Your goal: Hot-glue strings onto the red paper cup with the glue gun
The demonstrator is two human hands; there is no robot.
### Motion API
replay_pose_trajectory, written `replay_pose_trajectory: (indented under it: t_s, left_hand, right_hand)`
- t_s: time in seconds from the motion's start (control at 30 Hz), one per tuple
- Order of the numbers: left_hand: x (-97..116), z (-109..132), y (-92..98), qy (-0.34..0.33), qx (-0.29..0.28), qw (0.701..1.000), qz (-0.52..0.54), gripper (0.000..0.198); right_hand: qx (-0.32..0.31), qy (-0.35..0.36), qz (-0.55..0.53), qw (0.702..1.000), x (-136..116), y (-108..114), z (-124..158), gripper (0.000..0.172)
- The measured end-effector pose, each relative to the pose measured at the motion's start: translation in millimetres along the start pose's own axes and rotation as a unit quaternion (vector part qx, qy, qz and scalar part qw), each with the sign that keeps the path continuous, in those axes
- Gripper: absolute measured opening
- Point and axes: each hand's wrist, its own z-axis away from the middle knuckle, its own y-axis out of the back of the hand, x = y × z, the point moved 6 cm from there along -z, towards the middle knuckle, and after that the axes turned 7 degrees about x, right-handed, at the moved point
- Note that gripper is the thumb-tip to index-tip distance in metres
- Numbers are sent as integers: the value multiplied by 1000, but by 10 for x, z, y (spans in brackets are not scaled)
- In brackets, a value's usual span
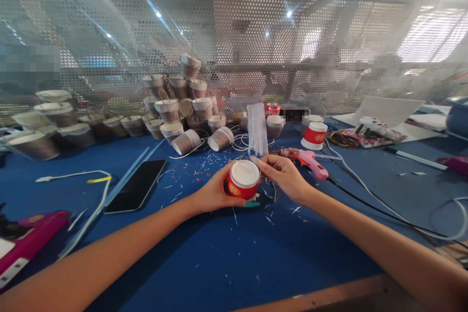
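Observation:
A small round red cup (243, 190) with a white top and a gold emblem is tilted toward me in my left hand (215, 187). My left thumb, with a long teal nail, lies under its lower front. My right hand (283, 173) is at the cup's upper right rim, thumb and forefinger pinched together; anything between those fingertips is too small to make out. Just beyond the cup stands a bundle of thin white strips (258, 129). A pink glue gun (310, 162) lies beside my right hand, its nozzle pointing left.
Brown pots with white rims (167, 110) are piled at the back left. A phone (137, 187) lies left of centre, a magenta tool (34, 236) at far left. Another red cup (314, 135) stands at right, near cords (365, 195). White scraps litter the blue table (219, 263).

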Motion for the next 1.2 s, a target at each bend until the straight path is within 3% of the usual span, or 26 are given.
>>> replay_pose_trajectory:
  t_s: [0.73,0.97,1.2]
  left_hand:
    - [42,-17,-12,-67,-22,996,-58,71]
    - [-89,-2,78,34,32,998,51,69]
    - [-160,-24,177,84,90,982,145,73]
  right_hand:
    - [-5,9,8,1000,-11,-33,1,38]
    - [57,-9,19,998,98,125,-61,46]
    - [-48,10,-39,998,111,-29,-40,44]
